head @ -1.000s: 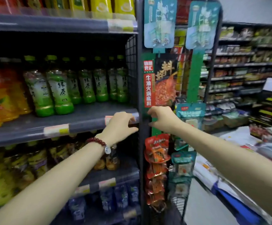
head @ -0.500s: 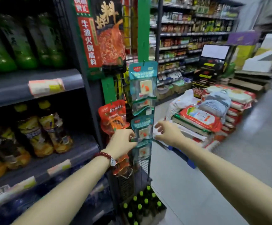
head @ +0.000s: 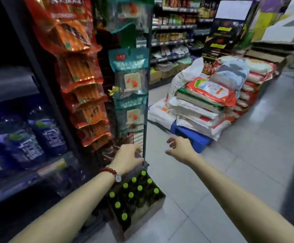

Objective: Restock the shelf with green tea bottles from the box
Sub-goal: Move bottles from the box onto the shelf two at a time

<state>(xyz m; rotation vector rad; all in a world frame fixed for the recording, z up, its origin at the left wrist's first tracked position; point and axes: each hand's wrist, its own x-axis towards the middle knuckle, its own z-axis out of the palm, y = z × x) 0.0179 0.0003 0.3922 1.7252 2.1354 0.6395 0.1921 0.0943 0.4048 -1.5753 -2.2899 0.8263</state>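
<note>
Reaching down toward the box (head: 142, 223) on the floor by the foot of the wire rack (head: 143, 109), both arms out. Left hand (head: 127, 157) above the box's far end, right hand (head: 180, 149) off to the side over bare tile; fingers on both loosely spread, holding nothing. Green tea bottles (head: 134, 193) stand upright, packed close, only green caps showing. Judging full bottles heavy, smooth plastic likely slick. Best hold: neck just under the cap, lifting straight up, then shifting to the body.

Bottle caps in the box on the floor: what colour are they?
Bright lime green; the bottle caps stand out against the dark bottles in the box, seen in the head view.
</note>
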